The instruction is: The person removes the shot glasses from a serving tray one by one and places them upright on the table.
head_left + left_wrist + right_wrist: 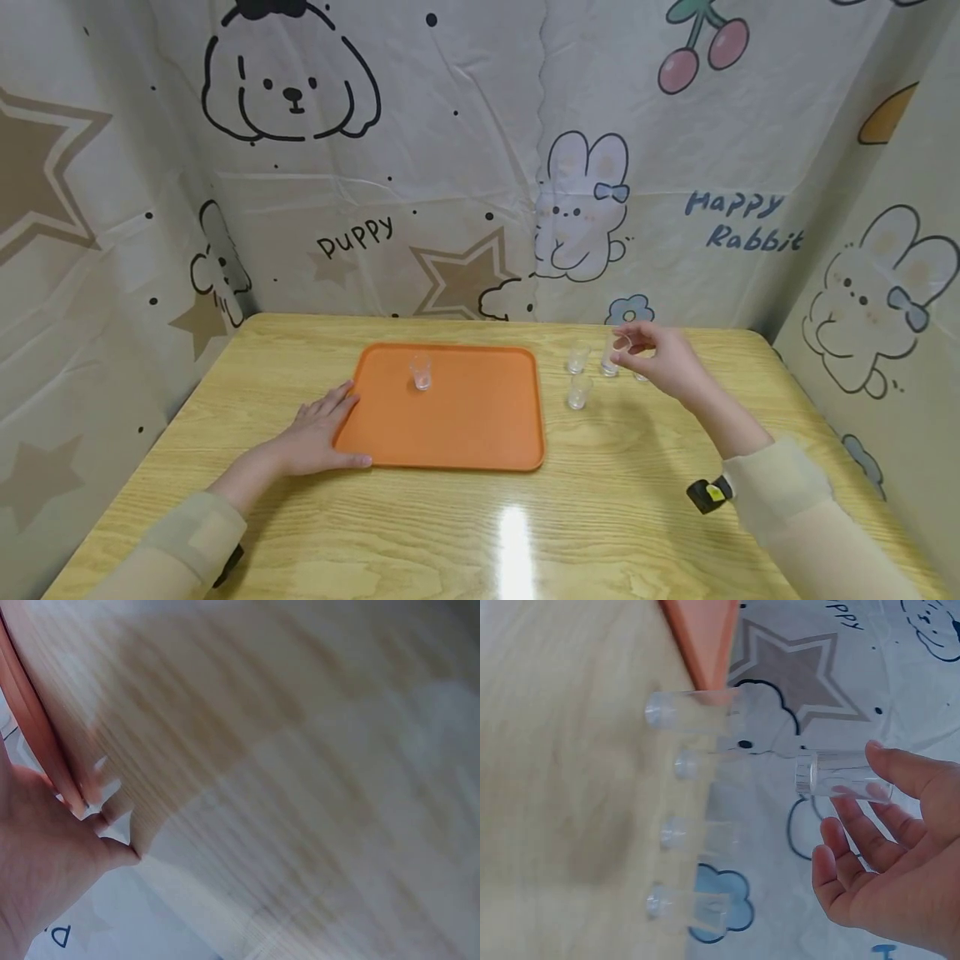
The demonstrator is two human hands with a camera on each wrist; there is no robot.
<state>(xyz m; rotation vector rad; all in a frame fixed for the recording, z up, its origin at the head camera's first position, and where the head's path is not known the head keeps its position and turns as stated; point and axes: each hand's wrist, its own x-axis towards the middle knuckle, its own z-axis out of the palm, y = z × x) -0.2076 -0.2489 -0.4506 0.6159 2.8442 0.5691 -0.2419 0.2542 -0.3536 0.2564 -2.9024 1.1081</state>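
Observation:
In the head view my right hand (660, 360) is over a group of small clear glasses at the right. It pinches a clear shot glass (844, 776) near its rim, thumb on one side and fingers on the other; the right wrist view shows the glass lifted off the table. My left hand (318, 433) rests against the near left corner of an orange tray (465, 429). Its fingers lie extended along the tray's left edge and its thumb touches the front edge. One clear glass (422, 374) stands upright on the tray, towards the back left.
Several more clear glasses stand to the right of the tray, among them a front glass (577, 393) and a back glass (577, 360). A wooden table (420, 533) carries everything. A printed cloth (450, 167) hangs behind and along both sides.

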